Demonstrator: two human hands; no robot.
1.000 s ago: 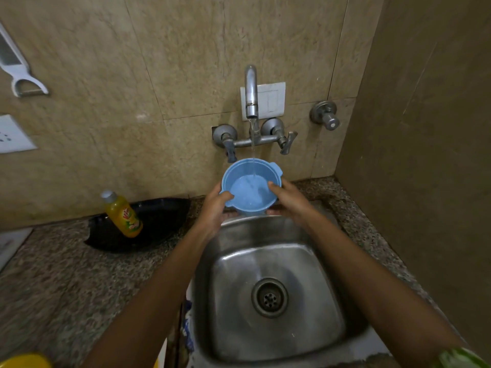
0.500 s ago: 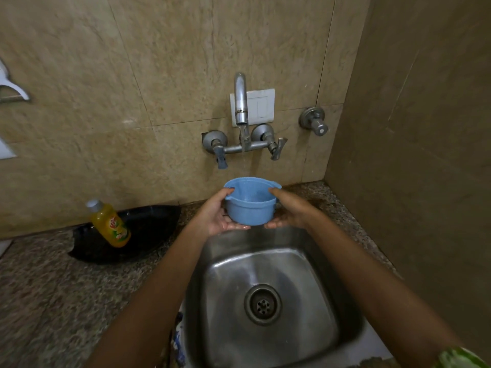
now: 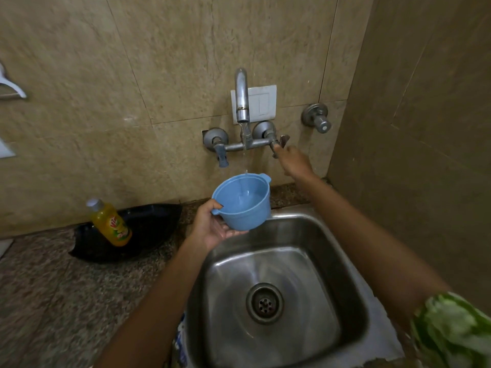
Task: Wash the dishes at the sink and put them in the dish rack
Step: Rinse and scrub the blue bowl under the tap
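Note:
A small blue plastic bowl point(image 3: 243, 203) with two little side handles is held over the back edge of the steel sink point(image 3: 342, 251), under the tap spout point(image 3: 242, 102). A thin stream of water falls into it and some water lies inside. My left hand point(image 3: 212, 225) holds the bowl from below and at its left handle. My right hand point(image 3: 293, 162) grips the tap's right handle point(image 3: 279, 144) on the wall. The sink basin holds no dishes; its drain point(image 3: 265, 303) is bare.
A yellow dish-soap bottle point(image 3: 111, 223) leans in a black tray point(image 3: 148, 229) on the granite counter point(image 3: 53, 301) left of the sink. A second valve point(image 3: 317, 119) sits on the wall at right. A side wall closes in on the right. No dish rack is in view.
My right hand let go of the bowl and went up to the tap's right handle. The left hand alone now holds the bowl, tilted toward me under a thinner stream.

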